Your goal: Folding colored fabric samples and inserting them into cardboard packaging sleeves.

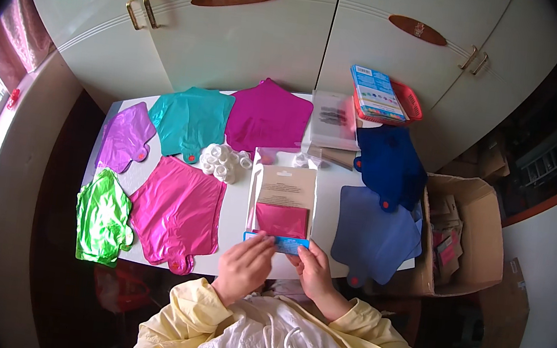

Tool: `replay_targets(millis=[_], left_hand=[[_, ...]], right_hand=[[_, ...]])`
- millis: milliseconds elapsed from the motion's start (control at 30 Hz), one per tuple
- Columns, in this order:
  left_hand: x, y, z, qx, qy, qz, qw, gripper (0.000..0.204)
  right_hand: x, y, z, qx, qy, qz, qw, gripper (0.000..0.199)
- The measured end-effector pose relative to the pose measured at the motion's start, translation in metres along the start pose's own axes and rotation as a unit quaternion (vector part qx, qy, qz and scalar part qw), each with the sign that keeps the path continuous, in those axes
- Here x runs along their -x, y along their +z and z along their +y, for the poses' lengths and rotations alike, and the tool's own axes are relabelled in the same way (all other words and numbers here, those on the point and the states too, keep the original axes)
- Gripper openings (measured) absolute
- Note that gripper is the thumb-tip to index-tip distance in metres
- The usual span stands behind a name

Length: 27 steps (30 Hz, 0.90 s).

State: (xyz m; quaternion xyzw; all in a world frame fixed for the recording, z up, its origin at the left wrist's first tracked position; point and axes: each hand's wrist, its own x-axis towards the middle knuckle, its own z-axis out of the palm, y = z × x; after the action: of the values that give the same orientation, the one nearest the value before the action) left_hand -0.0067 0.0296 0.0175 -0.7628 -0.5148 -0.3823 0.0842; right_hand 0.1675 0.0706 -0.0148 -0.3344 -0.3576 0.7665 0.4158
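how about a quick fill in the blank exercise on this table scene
1. The left hand and right hand are at the near edge of the clear package, whose folded sheet is ____.
2. At the near left corner of the table, the foil piece is ____.
3. From the person's view, the open cardboard box is at the table's ____ end.
Missing words: pink; green; right.
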Motion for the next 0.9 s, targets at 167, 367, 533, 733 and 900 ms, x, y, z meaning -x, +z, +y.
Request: replay_targets(millis=[167,367,533,733,900], left_hand=[[0.021,0.000,-0.012,0.297,-0.383,0.073,0.871,0.057],[0.020,-0.001,-0.020,0.696,-0.485,0.041,0.527,0.012],[0.019,0.004,-0.016,0.664,-0.487,0.092,0.560,0.010],[0.020,0.004,-0.012,0.628,-0.476,0.106,0.606,0.010],[0.013,0.002,-0.006,0.612,-0.490,0.124,0.608,0.011]], right_hand=[[0.002,0.008,-0.006,-0.004,-0.038,-0.023,0.999,0.020],[-0.001,0.001,-0.005,-0.018,-0.014,-0.067,0.997,0.020],[-0.006,-0.001,-0.018,0.061,-0.017,-0.064,0.996,0.020],[-0.009,0.002,-0.022,0.034,-0.052,-0.060,0.996,0.020],[-0.010,0.003,-0.019,0.031,-0.078,-0.052,0.995,0.018]])
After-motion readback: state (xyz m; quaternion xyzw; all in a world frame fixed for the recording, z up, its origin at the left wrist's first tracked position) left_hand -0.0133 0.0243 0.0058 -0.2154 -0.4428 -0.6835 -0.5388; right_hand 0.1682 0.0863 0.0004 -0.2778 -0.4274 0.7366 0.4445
